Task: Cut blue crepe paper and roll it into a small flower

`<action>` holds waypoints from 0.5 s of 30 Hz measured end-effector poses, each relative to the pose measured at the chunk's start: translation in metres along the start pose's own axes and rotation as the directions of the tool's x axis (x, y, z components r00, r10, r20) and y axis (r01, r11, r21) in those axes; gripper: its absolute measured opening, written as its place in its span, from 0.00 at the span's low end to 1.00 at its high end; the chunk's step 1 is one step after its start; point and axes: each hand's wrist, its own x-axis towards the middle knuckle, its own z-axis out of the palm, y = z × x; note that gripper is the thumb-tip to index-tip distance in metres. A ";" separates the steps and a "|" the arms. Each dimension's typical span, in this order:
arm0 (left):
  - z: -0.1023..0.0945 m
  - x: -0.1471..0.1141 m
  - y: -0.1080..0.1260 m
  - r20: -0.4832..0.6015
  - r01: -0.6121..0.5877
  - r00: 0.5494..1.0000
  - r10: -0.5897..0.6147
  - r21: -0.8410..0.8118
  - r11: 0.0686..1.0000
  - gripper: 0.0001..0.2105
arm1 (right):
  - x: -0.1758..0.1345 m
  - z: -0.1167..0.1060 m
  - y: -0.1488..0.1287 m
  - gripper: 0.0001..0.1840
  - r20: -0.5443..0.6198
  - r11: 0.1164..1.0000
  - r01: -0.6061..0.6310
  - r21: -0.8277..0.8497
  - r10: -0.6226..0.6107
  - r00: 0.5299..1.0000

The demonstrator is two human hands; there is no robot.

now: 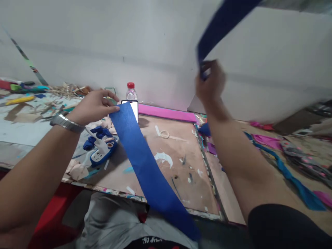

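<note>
My left hand (pixel 94 105), with a metal watch on its wrist, pinches the upper end of a long blue strip (pixel 141 157) between thumb and fingers. That strip hangs slantwise across the table front and runs down to my lap. Raised high on the right, my right hand (pixel 211 84) is closed on a darker-looking blue strip (pixel 223 27), which bends sharply there and leaves the top of the view. Blur softens this hand. I cannot tell whether both lengths are one piece. Behind the left hand's strip end stands a phone (pixel 135 110), partly covered.
A red-capped bottle (pixel 131 91) stands behind the phone. A pink strip (pixel 167 113) lies along the board's back edge. On the board (pixel 192 145) rests a pale ring (pixel 164 134). A blue-and-white power strip (pixel 103 152) sits left, among scraps. Teal fabric (pixel 282 169) lies right.
</note>
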 end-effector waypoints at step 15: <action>-0.020 0.030 -0.075 -0.048 0.221 0.975 -0.216 0.121 0.968 0.21 | -0.117 0.136 -0.002 0.31 0.664 0.994 0.100 -0.035 -0.052 0.746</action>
